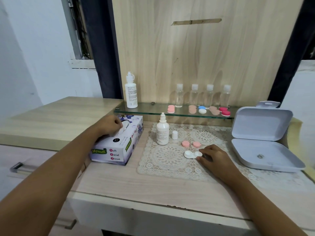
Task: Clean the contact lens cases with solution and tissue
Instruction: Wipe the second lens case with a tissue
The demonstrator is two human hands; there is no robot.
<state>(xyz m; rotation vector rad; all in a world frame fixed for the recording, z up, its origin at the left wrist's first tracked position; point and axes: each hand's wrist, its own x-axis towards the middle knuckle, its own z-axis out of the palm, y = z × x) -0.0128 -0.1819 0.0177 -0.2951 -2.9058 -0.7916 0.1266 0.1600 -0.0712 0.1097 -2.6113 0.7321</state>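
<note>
Steadying a white lens case (191,154) on a lace mat (167,160) near the desk's front edge, the right hand (214,155) pinches the case's right-hand well w/ curled fingertips and thumb. Both wells sit uncapped, mouths up; can't tell if any liquid lies in them. Case looks like light, stiff, smooth plastic, prob. slippery once wet and apt to skate on the lace. The narrow bridge betw. the wells, or one well's rim, seems the surest hold.

To the left, the left hand (110,125) is at the slot atop a tissue box (117,150), fingers curled round a white tissue (121,130) partly out of the box. Tissue is soft and flimsy, likely to tear if yanked, so best drawn up gently.

Just behind the case lie two pink caps (185,143), side by side on the mat and apart from the case. Beyond them stands a small solution bottle (162,132), upright w/ nozzle bare, its white cap (174,135) just beside it. It's opaque, so fill level unknown.

At right, a white hinged box (276,152) lies open, lid propped up, w/ one small ring-like item (259,156) in its tray.

Farthest back, a glass shelf (150,109) carries a taller white bottle (131,92), capped, plus four clear bottles (179,96), contents unclear. In front of these sit closed spare cases (171,109) in pink, peach, blue-white and red.
</note>
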